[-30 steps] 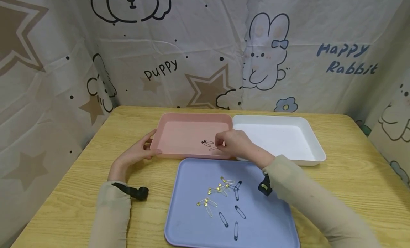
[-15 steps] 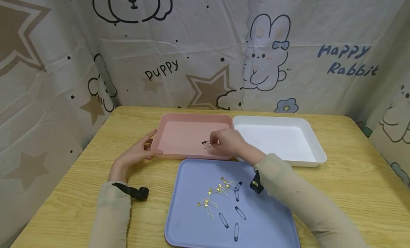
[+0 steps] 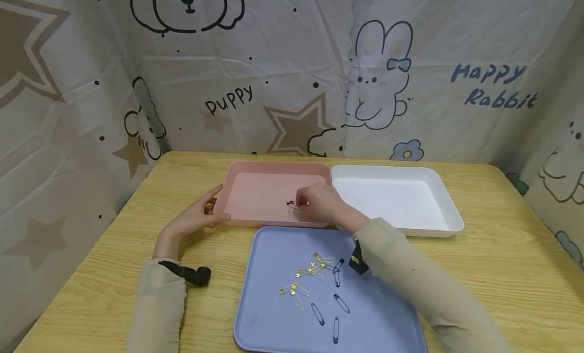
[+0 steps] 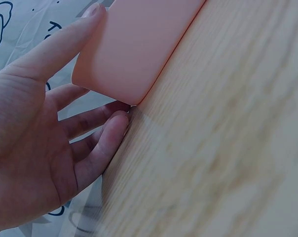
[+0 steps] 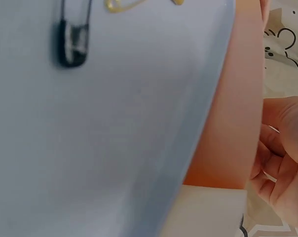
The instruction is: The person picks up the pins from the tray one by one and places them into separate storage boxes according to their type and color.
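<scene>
Even, soft light fills the head view; it is bright without harsh glare, and the pale wooden table (image 3: 502, 251) shows only faint, short shadows under the rims of the trays. The shallow white plastic tray (image 3: 449, 222) is nearly washed out, its inner floor losing detail. The sleeve at the table's near right edge is smeared by motion blur. The left wrist view is dimmer and soft, the wood grain blurred toward the lower right corner. The right wrist view is out of focus, the lavender-blue plastic tray (image 5: 114, 148) hazy.
</scene>
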A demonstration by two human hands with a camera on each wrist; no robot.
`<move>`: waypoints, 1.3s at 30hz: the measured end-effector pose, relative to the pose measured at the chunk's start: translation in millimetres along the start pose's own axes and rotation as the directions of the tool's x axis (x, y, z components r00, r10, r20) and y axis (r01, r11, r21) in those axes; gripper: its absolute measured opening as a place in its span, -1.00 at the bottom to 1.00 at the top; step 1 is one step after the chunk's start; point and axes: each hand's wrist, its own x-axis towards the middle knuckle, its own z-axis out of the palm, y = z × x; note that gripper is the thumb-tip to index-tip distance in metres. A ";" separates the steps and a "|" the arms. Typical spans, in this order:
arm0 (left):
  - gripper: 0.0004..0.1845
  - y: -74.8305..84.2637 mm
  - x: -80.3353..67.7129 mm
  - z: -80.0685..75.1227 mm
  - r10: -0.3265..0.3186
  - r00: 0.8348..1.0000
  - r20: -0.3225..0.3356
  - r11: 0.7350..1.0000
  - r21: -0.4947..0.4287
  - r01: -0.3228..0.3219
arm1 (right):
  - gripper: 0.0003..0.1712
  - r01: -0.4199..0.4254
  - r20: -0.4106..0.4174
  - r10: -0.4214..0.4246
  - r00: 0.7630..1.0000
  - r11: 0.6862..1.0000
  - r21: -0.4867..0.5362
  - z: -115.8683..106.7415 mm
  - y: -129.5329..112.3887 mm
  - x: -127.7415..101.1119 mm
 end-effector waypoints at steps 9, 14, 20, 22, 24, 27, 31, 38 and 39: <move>-0.05 4.0 -1.8 0.5 -0.008 1.000 0.007 1.000 -0.007 0.008 | -0.96 -0.030 0.028 0.031 0.999 0.998 -0.057 10.0 -1.6 2.6; -0.03 1.3 0.3 0.6 0.009 1.000 0.000 1.000 0.005 -0.009 | -0.95 -0.048 0.025 0.049 0.998 0.998 -0.042 12.4 -3.4 4.2; -0.03 3.0 0.1 1.0 -0.001 1.000 -0.002 1.000 -0.001 0.001 | -0.93 -0.055 0.011 0.056 0.998 0.997 -0.047 15.2 -3.8 5.8; -0.04 4.0 -0.4 1.1 -0.002 1.000 0.003 1.000 -0.007 0.002 | -0.93 -0.053 0.008 0.053 0.999 0.997 -0.052 16.1 -3.9 6.2; -0.04 4.5 -0.6 1.4 -0.002 1.000 0.007 1.000 -0.013 0.002 | -0.93 -0.055 0.009 0.056 0.998 0.997 -0.055 16.6 -4.1 6.3; -0.05 4.5 0.1 1.8 -0.005 1.000 0.006 1.000 -0.019 0.006 | -0.93 -0.064 0.016 0.065 0.998 0.996 -0.058 16.9 -4.3 6.5; -0.05 2.9 1.0 1.0 -0.003 1.000 0.007 1.000 -0.019 0.003 | -0.94 -0.062 0.019 0.064 0.998 0.995 -0.081 16.5 -4.3 7.0; -0.05 0.1 0.3 -0.6 0.002 1.000 0.013 1.000 -0.018 -0.002 | -0.94 -0.043 0.039 0.046 0.998 0.995 -0.085 11.9 -4.7 5.2; -0.05 -0.2 0.4 -0.8 0.000 1.000 0.012 1.000 -0.019 0.000 | -0.94 -0.043 0.043 0.046 0.998 0.996 -0.077 10.6 -4.6 4.5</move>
